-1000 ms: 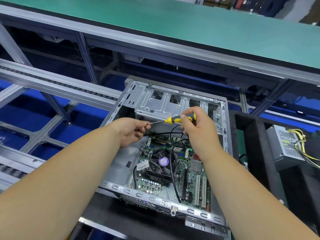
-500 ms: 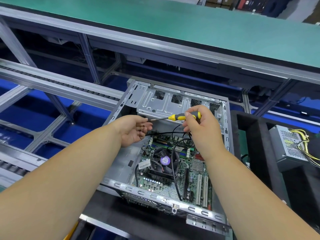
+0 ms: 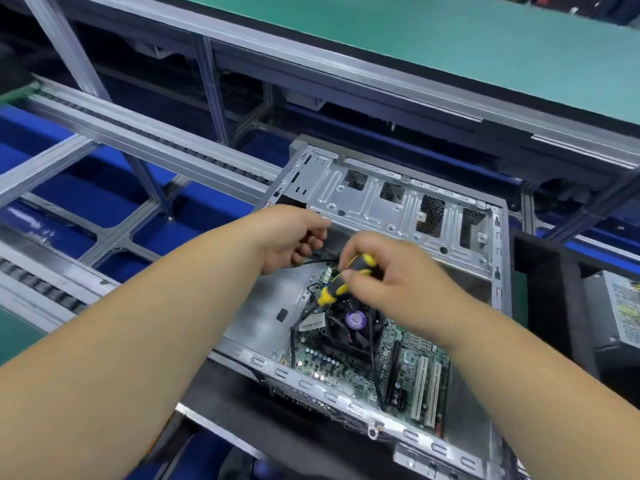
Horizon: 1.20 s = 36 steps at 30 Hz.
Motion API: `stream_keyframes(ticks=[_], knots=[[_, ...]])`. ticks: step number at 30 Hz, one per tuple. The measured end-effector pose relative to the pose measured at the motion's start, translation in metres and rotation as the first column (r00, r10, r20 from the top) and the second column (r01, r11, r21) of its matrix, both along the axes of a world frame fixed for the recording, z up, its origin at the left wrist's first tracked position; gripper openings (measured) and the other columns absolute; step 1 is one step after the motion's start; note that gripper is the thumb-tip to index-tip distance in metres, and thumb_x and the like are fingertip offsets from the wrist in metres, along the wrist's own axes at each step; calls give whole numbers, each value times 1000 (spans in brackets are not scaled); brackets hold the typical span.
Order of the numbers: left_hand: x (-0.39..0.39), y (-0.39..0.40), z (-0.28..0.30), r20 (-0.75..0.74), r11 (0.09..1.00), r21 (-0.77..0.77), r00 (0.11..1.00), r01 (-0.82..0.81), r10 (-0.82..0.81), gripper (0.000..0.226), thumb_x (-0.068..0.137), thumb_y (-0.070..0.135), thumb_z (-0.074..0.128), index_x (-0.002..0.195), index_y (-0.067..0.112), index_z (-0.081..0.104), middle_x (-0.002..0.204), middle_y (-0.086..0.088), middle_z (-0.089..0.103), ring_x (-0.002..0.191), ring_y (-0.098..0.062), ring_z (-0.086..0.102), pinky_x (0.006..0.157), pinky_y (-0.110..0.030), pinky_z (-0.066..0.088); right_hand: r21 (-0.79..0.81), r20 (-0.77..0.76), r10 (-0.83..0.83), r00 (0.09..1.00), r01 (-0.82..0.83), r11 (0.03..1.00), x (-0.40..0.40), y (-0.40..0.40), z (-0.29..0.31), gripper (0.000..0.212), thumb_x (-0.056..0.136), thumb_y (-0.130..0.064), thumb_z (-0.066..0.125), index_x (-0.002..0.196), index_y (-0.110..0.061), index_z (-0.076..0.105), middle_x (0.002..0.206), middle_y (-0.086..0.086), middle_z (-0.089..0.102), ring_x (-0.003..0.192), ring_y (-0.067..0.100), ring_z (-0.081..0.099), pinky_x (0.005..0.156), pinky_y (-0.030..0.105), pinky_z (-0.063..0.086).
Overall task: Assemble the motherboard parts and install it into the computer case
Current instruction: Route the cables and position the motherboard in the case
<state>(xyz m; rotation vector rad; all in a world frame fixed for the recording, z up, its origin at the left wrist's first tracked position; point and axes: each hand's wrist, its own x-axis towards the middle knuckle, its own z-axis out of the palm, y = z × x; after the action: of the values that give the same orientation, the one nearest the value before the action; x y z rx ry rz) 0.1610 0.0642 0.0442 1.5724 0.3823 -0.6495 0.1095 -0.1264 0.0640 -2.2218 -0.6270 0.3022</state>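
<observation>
We see the motherboard (image 3: 349, 372) seated in the case (image 3: 398, 209); screws seemingly remain. Our right hand (image 3: 391, 282) grips the screwdriver (image 3: 341, 282); our left hand (image 3: 291, 237) curls, contents unclear.

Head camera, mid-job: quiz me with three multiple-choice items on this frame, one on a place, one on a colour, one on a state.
1. Where does the motherboard lie?
A. on the green bench top
B. inside the open computer case
C. in the right hand

2. What colours is the screwdriver handle?
A. red and white
B. all blue
C. yellow and black

3. What is the right hand doing?
A. gripping the screwdriver
B. lying flat on the case
C. hanging idle

Key: 1 B, the board with its cooler fan sits on the case floor; 2 C, yellow bands show on a black handle; 3 A, its fingers curl round the handle. The left hand is curled beside a black cable; what it holds is unclear.
</observation>
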Motion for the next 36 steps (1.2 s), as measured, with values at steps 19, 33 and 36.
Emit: stream_keyframes(ticks=[19, 33, 36], knots=[[9, 4, -39, -12, 932, 326, 987, 158, -163, 30, 95, 33, 55, 73, 14, 58, 60, 3, 46, 51, -11, 33, 47, -22, 29, -327, 23, 491, 871, -458, 827, 7, 42, -34, 18, 92, -33, 59, 105, -21, 56, 91, -7, 56, 80, 18, 50, 73, 38, 46], [6, 3, -29, -28, 961, 235, 989, 147, -145, 30, 99, 28, 51, 73, 12, 53, 63, 1, 44, 53, -10, 30, 53, -21, 27, -415, 30, 559, 829, -498, 761, 3, 42, -27, 23, 97, -35, 53, 114, -19, 55, 99, -5, 57, 83, 19, 51, 74, 39, 47], [6, 2, -29, -32, 963, 228, 990, 141, -138, 30, 99, 28, 51, 74, 12, 52, 63, 1, 44, 52, -10, 30, 52, -21, 27, -430, 11, 620, 785, -556, 711, 2, 44, -25, 21, 97, -30, 53, 114, -18, 53, 102, -3, 58, 87, 22, 53, 76, 41, 48]])
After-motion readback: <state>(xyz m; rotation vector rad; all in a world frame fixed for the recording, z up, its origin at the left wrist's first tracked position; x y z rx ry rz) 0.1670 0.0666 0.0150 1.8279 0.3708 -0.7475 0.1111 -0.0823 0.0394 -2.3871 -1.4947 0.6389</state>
